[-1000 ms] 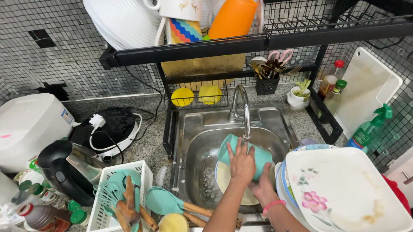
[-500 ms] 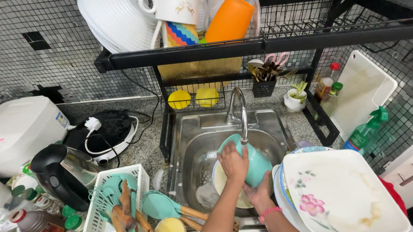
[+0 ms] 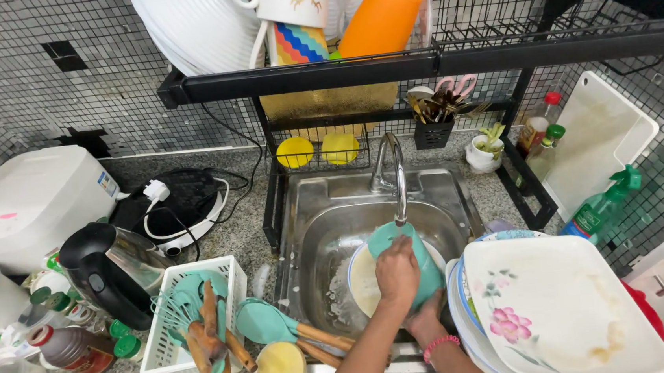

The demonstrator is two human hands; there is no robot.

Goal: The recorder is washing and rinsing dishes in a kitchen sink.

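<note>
While under the curved steel tap: teal plastic cup, tilted over the steel sink to catch water.
Left hand wrapped closed over cup's side; right hand beneath, fingers mostly hidden, grip not discernible.

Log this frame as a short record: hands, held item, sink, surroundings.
left hand: on top of the teal cup, gripping it
right hand: under the cup, partly hidden; pink band at the wrist
cup position: tilted under the faucet, over a pale plate
sink: steel; whether water is running cannot be told
right of sink: stack of plates, floral plate on top
left of sink: white basket of utensils, teal spoon, black kettle
above: black rack with white dishes and an orange cup
</note>
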